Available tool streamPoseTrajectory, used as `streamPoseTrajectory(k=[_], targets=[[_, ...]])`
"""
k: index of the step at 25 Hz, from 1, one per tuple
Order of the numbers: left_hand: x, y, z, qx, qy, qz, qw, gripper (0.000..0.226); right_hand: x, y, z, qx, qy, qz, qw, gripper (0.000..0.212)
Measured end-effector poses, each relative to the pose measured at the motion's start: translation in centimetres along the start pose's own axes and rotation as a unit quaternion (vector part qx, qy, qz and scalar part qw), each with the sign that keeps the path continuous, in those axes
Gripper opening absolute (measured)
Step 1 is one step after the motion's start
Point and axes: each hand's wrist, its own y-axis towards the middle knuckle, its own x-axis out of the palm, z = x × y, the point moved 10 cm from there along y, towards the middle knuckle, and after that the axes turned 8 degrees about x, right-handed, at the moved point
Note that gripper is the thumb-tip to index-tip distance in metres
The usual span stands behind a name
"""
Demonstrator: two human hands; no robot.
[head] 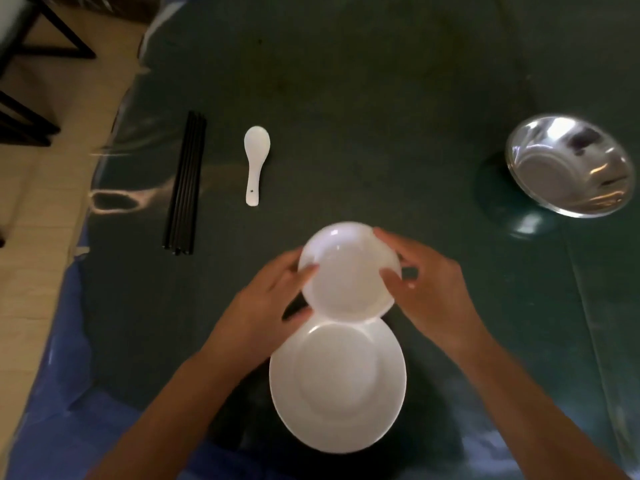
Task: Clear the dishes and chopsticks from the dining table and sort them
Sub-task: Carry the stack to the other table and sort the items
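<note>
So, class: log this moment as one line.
both hands: left hand, right hand | hold: small white bowl | above far rim: white plate | untouched: chopsticks, spoon

Dim room, dark table over a pale floor.
I see the table [381, 81] wearing a dark green cloth under glossy clear film that catches glare at left; beige floor tiles [41, 220] run along the left, with black chair legs [52, 39] far left.
</note>
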Motion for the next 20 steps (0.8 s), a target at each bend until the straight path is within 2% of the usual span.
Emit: streamPoseTrajectory(k=[4,9,14,17,19,20], targets=[[-1.9,8.0,-4.0,0.015,0.048,0.031,0.998,0.054,-0.4,9.2,-2.7,-0.024,0.002,0.017,1.000,0.050],[-0.5,12.8,-9.2,0.000,0.057,-0.001,0.998,0.053,2.2,16.4,-2.6,-0.008,0.011,-0.009,1.000,0.051],[0.5,13.5,-11.6,-0.022,0.037,-0.014,0.999,0.052,4.1,18.2,-1.6,0.005,0.014,-0.018,1.000,0.048],[0.7,13.3,-11.5,-0.037,0.020,-0.032,0.999,0.057,4.2,17.9,-2.3,-0.024,-0.019,-0.017,0.999,0.046],[0.5,12.1,-10.6,-0.040,0.055,-0.051,0.996,0.062,3.8,16.4,-2.4,-0.044,-0.055,-0.008,0.997,0.045],[-0.3,10.9,-9.9,-0.045,0.082,-0.036,0.995,0.060,2.9,14.9,-1.9,-0.038,-0.069,0.015,0.997,0.044]])
